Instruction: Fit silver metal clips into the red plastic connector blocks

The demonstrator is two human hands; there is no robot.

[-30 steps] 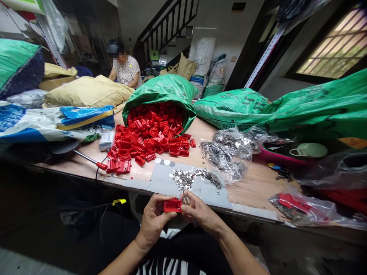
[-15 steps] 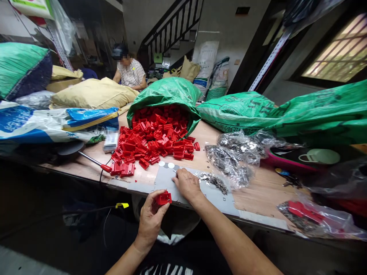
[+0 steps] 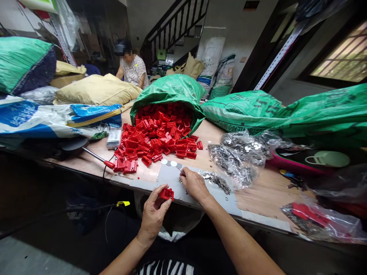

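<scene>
My left hand [image 3: 153, 214] is closed round a small red plastic part [image 3: 166, 193], held just below the table's front edge. My right hand [image 3: 194, 184] rests on a grey sheet [image 3: 169, 176] on the table, its fingers pinched among small shiny metal pieces [image 3: 213, 178]. What the fingertips hold is too small to make out. A heap of red plastic parts [image 3: 156, 139] spills from an open green sack [image 3: 172, 88] beyond the grey sheet.
Clear bags of metal pieces [image 3: 239, 152] lie right of the heap. More green sacks [image 3: 286, 110] fill the right, blue-and-white and yellow sacks [image 3: 63, 118] the left. A red-handled tool [image 3: 97, 159] lies near the front edge. Another person [image 3: 130, 68] sits at the back.
My right hand left the red part, reached out onto the grey sheet and now pinches among the metal pieces. My left hand kept the red part and tilted it.
</scene>
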